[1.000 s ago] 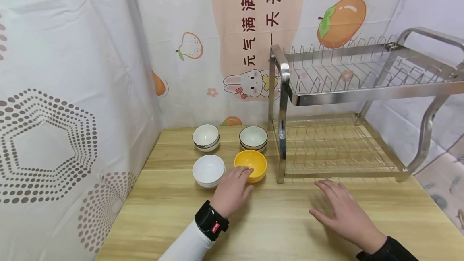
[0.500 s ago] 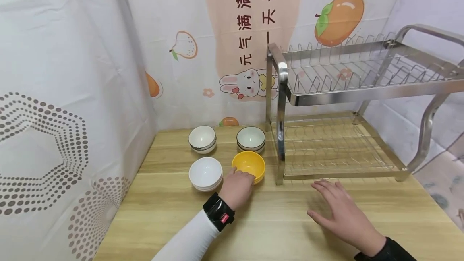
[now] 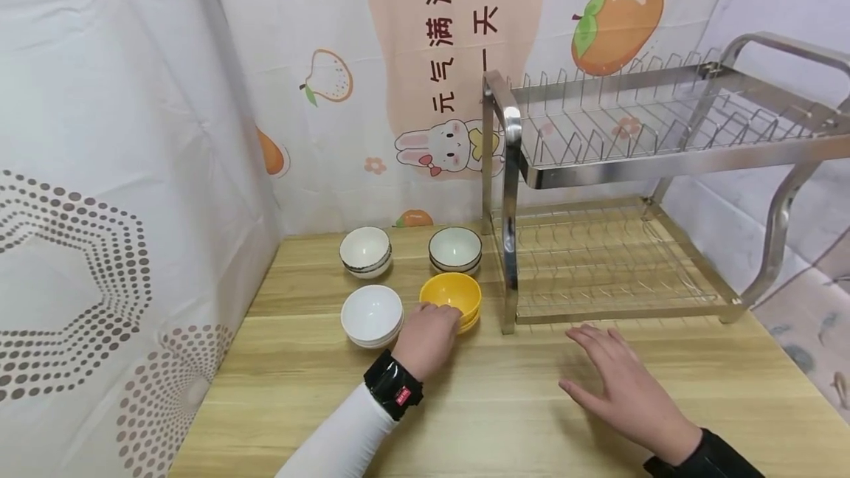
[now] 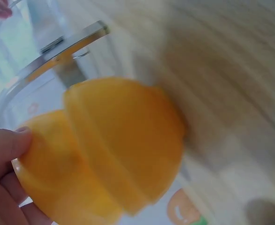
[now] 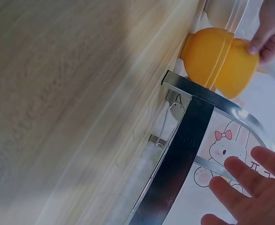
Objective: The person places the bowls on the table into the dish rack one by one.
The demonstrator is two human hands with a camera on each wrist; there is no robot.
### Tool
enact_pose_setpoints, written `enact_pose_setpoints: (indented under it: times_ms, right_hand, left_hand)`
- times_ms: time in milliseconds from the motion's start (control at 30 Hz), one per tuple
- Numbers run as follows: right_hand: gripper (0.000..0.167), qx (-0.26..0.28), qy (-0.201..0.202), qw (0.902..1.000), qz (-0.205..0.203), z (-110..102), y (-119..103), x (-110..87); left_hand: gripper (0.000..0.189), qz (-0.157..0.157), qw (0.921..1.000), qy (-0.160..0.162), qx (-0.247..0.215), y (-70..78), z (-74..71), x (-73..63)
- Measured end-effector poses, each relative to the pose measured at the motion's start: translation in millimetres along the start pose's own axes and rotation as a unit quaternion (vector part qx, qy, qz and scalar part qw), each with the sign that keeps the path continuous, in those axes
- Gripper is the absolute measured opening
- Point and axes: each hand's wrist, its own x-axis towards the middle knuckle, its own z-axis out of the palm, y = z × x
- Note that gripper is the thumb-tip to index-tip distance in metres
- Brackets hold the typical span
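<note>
My left hand pinches the rim of the top yellow bowl between thumb and fingers. In the left wrist view that bowl is tilted partly out of the other yellow nested bowls, which stay on the table. The right wrist view shows the same tilt, with the thumb on the rim of the raised bowl. Over the table, in front of the rack, my right hand holds nothing, its fingers spread.
White bowls are stacked left of the yellow ones. Behind stand cream bowls and dark-rimmed pale bowls. A two-tier metal dish rack rises close to the right of the yellow bowls, on the wooden table.
My left hand has closed on the top yellow bowl's rim and lifted it slightly out of its stack. The view has shifted a little; my right hand stays about where it was.
</note>
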Motion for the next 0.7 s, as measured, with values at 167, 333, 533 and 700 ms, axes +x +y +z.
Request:
enact_pose_setpoints:
  times_ms: [167, 333, 533, 700]
  right_hand:
    - [0.068, 0.007, -0.007, 0.9999, -0.003, 0.7, -1.1, 2.1]
    - [0.069, 0.018, -0.011, 0.9998, -0.008, -5.7, -8.8, 5.0]
    - [0.061, 0.030, 0.009, 0.9976, -0.061, -17.7, -23.7, 13.3]
    - [0.050, 0.033, 0.007, 0.9886, -0.147, -22.9, -34.9, 18.9]
  left_hand:
    - [0.007, -0.003, 0.9995, 0.027, -0.018, 0.3, -20.8, -10.3]
    - [0.006, 0.068, 0.9967, 0.038, -0.023, 7.4, -40.7, -26.8]
    - [0.008, 0.180, 0.9827, 0.025, -0.035, 31.9, -45.4, -37.5]
    - [0.009, 0.250, 0.9680, 0.025, -0.006, 52.1, -42.1, -38.1]
